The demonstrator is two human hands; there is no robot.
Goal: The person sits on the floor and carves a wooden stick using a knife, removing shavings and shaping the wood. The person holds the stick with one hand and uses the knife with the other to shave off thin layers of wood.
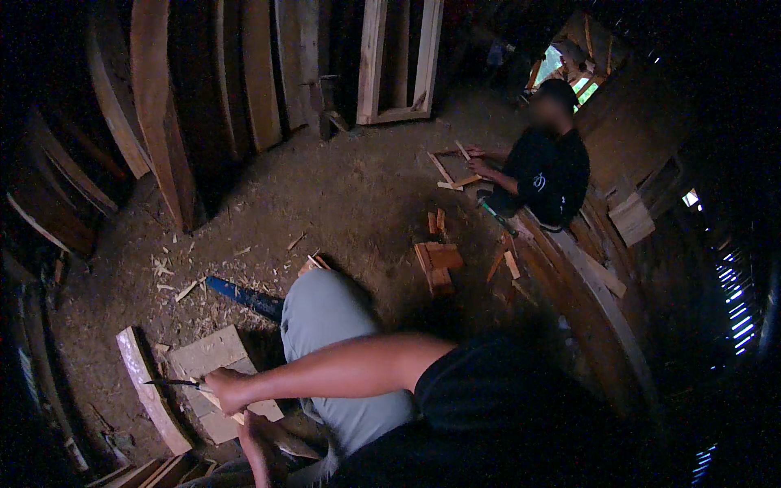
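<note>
While the right hand [229, 390] is clasping a knife [172, 382], its dark blade pointing left beyond the fist, I am viewing the left hand [259, 443] gripping a pale wood strip [238, 418] just below. Between the close-set hands the strip is slanting from upper left to lower right over a board [210, 351], the left lying nearer its lower end.
</note>
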